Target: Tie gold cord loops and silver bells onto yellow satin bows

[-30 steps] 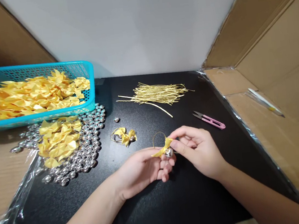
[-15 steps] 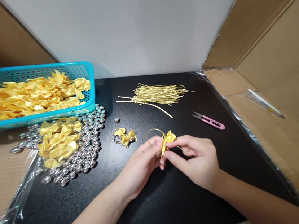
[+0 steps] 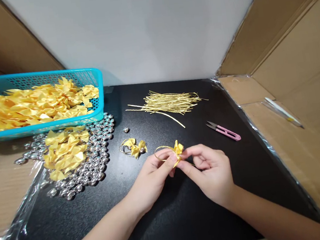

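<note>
Both hands meet over the black table at a yellow ribbon bow (image 3: 178,149). My left hand (image 3: 157,173) pinches the bow and a looped gold cord (image 3: 159,148) between thumb and fingers. From the right, my right hand (image 3: 208,168) grips the bow's lower edge with thumb and index finger, its other fingers curled. A short end of cord sticks out beneath the right fingers. Just left of my hands lies a cord loop with yellow bows (image 3: 134,148) and small silver bells, and a single silver bell (image 3: 126,130) sits behind it.
At the left a turquoise basket (image 3: 101,92) holds many yellow bows. Before it, a pile of yellow bows (image 3: 66,151) lies among silver bells (image 3: 94,169). Gold cords (image 3: 172,102) are heaped at the back. Pink thread snips (image 3: 228,133) lie right; a white pen-like tool (image 3: 283,110) rests on cardboard.
The bow has turned more upright between my fingers, and the cord loop has tilted down and left. My left thumb has moved onto the bow. The other things lie as before.
</note>
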`<state>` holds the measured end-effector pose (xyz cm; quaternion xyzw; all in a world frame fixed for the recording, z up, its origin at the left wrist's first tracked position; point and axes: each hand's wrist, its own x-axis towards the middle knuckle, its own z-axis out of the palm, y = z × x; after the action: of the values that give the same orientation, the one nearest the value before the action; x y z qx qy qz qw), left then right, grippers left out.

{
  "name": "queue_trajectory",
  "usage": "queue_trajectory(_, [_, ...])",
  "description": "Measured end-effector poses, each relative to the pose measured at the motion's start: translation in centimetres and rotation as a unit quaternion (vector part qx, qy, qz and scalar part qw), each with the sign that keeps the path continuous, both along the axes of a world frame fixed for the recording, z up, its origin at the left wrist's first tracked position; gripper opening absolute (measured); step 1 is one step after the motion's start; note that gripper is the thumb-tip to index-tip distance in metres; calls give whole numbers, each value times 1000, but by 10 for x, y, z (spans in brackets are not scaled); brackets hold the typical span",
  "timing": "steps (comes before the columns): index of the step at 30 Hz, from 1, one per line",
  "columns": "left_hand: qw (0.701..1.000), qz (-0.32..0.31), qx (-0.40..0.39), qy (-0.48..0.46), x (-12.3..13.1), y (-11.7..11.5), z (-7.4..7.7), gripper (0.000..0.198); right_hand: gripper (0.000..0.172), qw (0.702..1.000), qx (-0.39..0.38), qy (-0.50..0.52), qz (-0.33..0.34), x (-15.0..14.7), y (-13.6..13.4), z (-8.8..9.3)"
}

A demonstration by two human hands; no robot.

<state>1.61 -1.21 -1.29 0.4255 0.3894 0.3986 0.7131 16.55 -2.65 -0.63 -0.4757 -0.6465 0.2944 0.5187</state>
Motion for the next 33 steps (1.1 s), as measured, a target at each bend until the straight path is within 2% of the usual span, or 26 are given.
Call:
queue_trajectory(9, [1000,18,18,11,0,1,0,28,8,995,79,-52,42,6,1,6])
queue_trajectory(13, [999,12,42,27,-1,0,2,28,9,994,100,-48,13,5,2,6])
queue_trajectory(17, [997,11,68,38,-1,1,4,24,10,993,108,-47,-16,3,3,5])
queue_trajectory(24, [998,5,58,32,-1,2,3,25,11,996,83,-45,9,5,4,7])
queue_trajectory(33, [997,-4,58,57,-3,1,1,27,10,992,114,-62,4,8,6,7])
